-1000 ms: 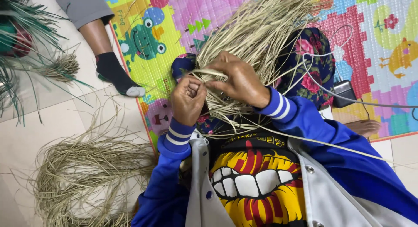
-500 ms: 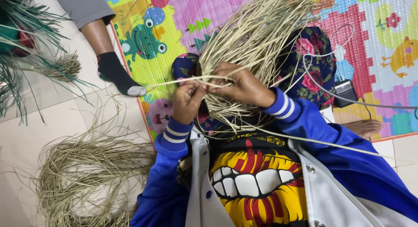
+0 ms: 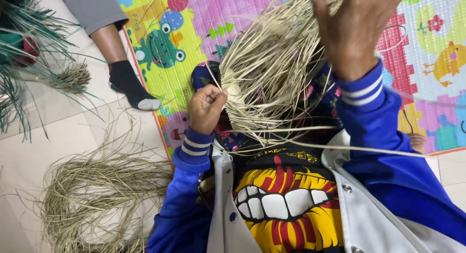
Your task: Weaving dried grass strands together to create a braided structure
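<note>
Since the earlier frame: right hand (image 3: 357, 32) risen away from the bundle, now high near the top edge, fingers spread apart and gripping nothing that can be seen; a single pale strand (image 3: 349, 148) running across the chest toward the right, link to that hand not discernible. Left hand (image 3: 206, 107) kept at the bundle's near end, fingers curled together and pinched on a few strands at the knotted base.

Bundle of dried straw fibres (image 3: 272, 63): resting over the lap, fanning up and outward from the left-hand grip toward the top of the view. Pale tan, thin, flat, stiff strands, loose and uneven at the tips, tight at the base. No containers in view.

Beneath the bundle: dark floral cloth (image 3: 320, 95) across the lap. Blue jacket sleeves with white-striped cuffs; grey jacket front with snaps; shirt printed with a toothed mouth in red and yellow.

Further out: foam play mat (image 3: 165, 44), bright, glossy, printed with cartoon animals. Loose coil of the same dried fibre (image 3: 97, 194) lying on the pale tiled floor (image 3: 63, 126), lower left. Green fronds (image 3: 19, 49) at the upper left edge. Another person's leg with a black sock (image 3: 128, 83), foot at the mat's edge.
</note>
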